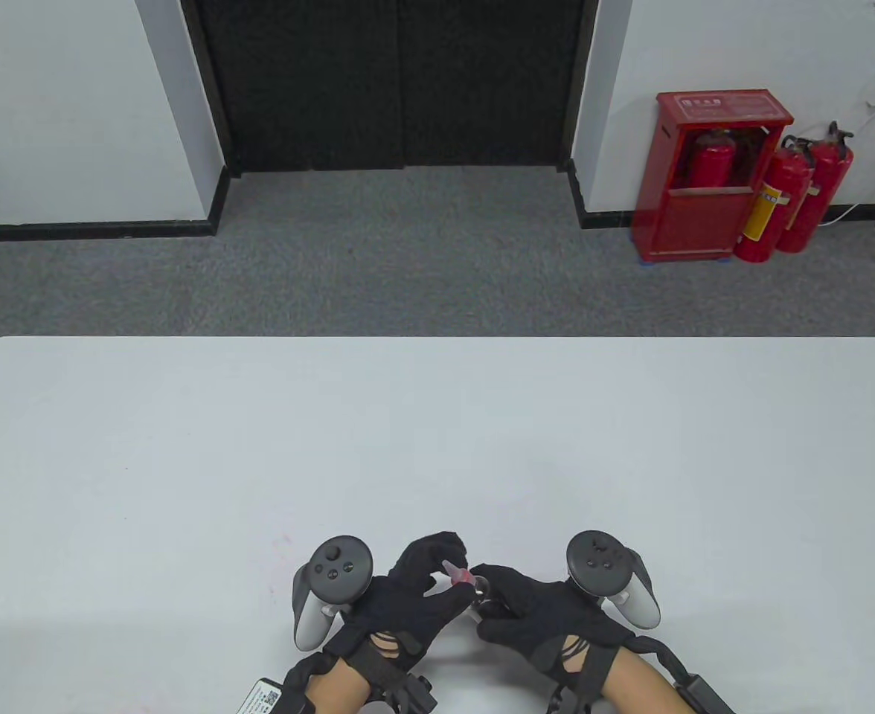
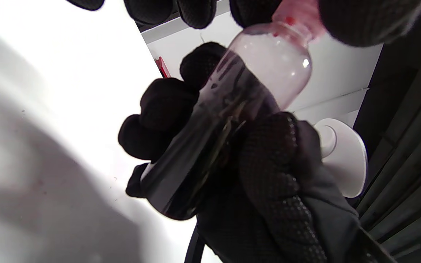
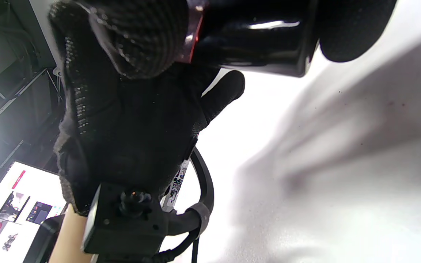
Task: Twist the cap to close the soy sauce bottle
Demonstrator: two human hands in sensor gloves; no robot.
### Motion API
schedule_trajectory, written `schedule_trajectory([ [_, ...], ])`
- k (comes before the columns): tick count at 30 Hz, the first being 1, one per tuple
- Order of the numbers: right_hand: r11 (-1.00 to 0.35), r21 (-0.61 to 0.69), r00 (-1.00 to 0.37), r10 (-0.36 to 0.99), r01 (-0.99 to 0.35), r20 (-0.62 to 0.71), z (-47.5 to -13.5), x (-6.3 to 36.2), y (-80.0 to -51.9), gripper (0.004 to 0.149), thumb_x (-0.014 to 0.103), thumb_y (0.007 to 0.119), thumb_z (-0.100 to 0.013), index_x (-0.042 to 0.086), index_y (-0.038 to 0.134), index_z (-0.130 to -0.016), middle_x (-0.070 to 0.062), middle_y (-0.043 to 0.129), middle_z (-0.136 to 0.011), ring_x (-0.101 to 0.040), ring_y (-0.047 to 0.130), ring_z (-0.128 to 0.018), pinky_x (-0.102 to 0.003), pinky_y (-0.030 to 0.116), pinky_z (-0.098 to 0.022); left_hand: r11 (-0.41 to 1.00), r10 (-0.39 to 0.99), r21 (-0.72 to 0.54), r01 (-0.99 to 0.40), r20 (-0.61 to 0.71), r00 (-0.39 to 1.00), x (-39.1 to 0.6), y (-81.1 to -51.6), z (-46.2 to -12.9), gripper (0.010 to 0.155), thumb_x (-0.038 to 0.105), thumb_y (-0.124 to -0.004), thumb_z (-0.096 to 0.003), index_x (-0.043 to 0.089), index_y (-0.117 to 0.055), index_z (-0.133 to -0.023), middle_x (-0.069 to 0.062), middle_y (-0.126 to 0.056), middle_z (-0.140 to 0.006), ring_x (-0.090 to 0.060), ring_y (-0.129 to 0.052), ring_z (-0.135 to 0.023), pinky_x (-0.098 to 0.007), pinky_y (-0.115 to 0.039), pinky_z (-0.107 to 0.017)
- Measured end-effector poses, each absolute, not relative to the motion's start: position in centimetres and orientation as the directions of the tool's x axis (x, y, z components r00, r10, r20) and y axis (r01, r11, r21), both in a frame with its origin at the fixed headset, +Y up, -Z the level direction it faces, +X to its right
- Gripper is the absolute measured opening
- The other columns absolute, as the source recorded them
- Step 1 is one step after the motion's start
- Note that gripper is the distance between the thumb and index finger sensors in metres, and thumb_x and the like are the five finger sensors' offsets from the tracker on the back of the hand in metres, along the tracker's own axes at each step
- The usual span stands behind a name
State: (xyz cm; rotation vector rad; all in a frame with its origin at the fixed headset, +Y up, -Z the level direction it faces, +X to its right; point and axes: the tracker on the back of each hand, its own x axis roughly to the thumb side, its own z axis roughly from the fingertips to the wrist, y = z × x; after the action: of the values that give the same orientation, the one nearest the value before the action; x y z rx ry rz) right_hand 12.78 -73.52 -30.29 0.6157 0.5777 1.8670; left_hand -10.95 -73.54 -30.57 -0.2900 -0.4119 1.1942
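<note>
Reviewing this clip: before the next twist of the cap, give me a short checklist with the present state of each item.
1. Clear plastic bottle of dark soy sauce held firmly: ok, the right hand wraps its body.
2. Red cap on the neck: ok, it sits at the bottle's mouth.
3. Left hand on the cap: ok, its fingers pinch it.
4. Cap fully tight: cannot tell, the threads are hidden.
5. Bottle upright: not ok, it is tilted and lifted off the white table.
6. Spills: ok, none visible.
</note>
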Motion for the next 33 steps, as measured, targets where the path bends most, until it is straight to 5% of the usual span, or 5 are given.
schedule_trajectory([
  [20,-0.317,0.637,-0.295,0.944,-0.702,0.145,-30.32,13.09,-73.18,0.077,0.042,0.082,-0.041,0.015,0.051,-0.106,-0.019,0.072,-0.101,-0.051,0.075,-0.084,-0.063,0.072,-0.053,0.331,0.943,-0.421,-0.845,0.184,0.278,-11.07,-73.12,-30.51,0.064,0.06,-0.074,-0.045,0.04,-0.059,-0.103,0.007,-0.048,-0.121,-0.035,-0.051,-0.113,-0.067,-0.045,-0.074],
  [29,-0.348,0.64,-0.323,0.933,-0.685,0.162,-30.24,12.97,-73.22,0.077,0.042,0.082,-0.041,0.016,0.051,-0.106,-0.019,0.072,-0.101,-0.051,0.075,-0.084,-0.063,0.071,-0.053,0.352,0.932,-0.394,-0.849,0.226,0.282,-10.99,-73.47,-30.24,0.089,0.083,-0.067,-0.037,0.035,-0.036,-0.105,0.008,-0.032,-0.121,-0.032,-0.045,-0.115,-0.066,-0.045,-0.075],
  [33,-0.367,0.642,-0.337,0.925,-0.673,0.176,-30.19,12.77,-73.29,0.077,0.042,0.082,-0.041,0.016,0.051,-0.106,-0.019,0.072,-0.101,-0.051,0.075,-0.084,-0.063,0.071,-0.053,0.402,0.909,-0.305,-0.863,0.243,0.338,-11.44,-72.98,-30.13,0.086,0.086,-0.07,-0.0354,0.037,-0.043,-0.1,0.009,-0.04,-0.119,-0.03,-0.052,-0.113,-0.065,-0.049,-0.074],
])
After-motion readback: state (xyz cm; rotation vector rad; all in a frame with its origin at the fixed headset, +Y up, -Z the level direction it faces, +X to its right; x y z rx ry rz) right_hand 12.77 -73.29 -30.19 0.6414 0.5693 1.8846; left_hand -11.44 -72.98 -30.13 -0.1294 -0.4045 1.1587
